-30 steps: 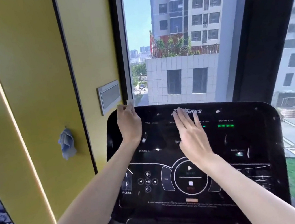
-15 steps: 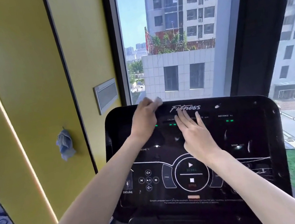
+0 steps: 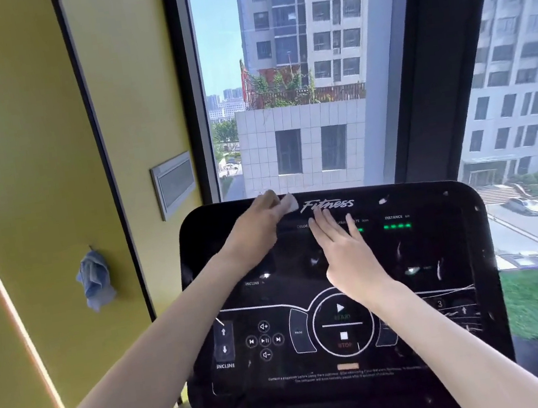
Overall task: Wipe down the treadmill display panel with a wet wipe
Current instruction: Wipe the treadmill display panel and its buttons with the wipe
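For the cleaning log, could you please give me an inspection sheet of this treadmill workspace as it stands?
Surface: black display panel, lit, with white flecks scattered across it.
Job's things: wipe at the panel's top edge, beside the Fitness logo.
Clutter: blue cloth hanging on the yellow wall.
Grips: left hand holds the wipe; right hand lies flat on the panel, fingers straight.
Cables: nothing seen.
Surroundings: grey wall plate; window onto tall buildings.

A glossy black display panel is marked with white controls, green lights and pale smears. A crumpled white wet wipe is pressed against its top edge, left of centre.
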